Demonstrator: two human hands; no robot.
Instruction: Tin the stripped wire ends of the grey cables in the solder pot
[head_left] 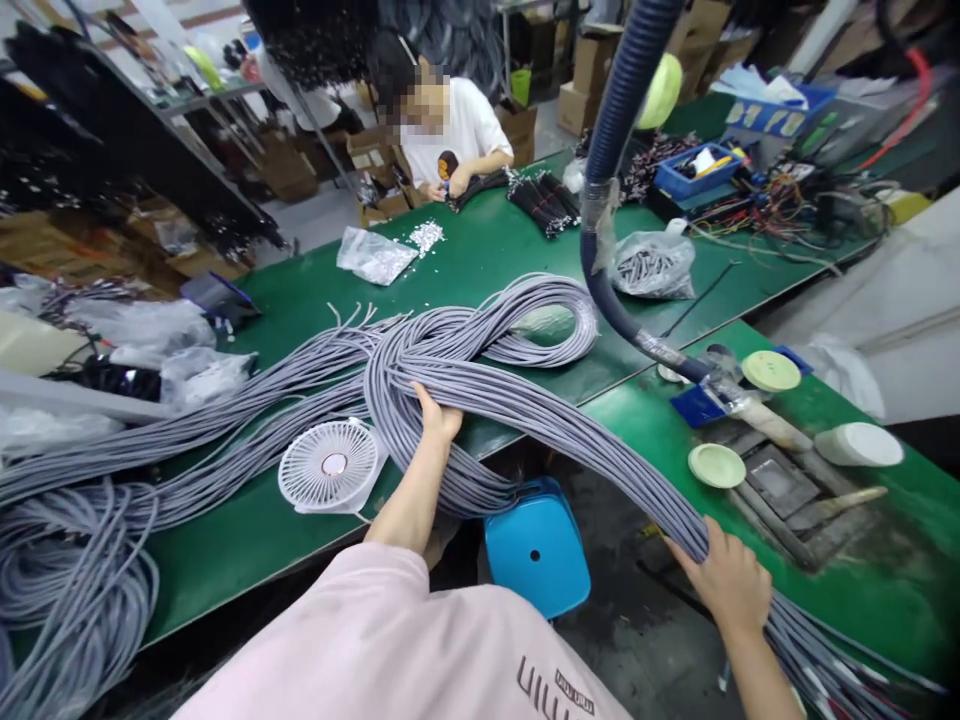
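Observation:
A thick bundle of grey cables [547, 405] runs from a looped, twisted part on the green table down to the lower right. My right hand [727, 575] is wrapped round the bundle near its end, and loose cable ends hang beyond the wrist. Under the twisted part, my left hand [439, 415] grips the bundle from below; its fingers are mostly hidden by the cables. More grey cables [247, 420] stretch left across the table to a coiled heap [67, 580]. Close to my left forearm lies a white fan [334, 465].
A blue stool [538, 550] stands below the table edge. A dark flexible hose [607, 200] hangs down at the right, near a soldering station with round lids [716, 465]. Across the green table [300, 285], a person [457, 130] handles black wires. Plastic bags [652, 265] lie about.

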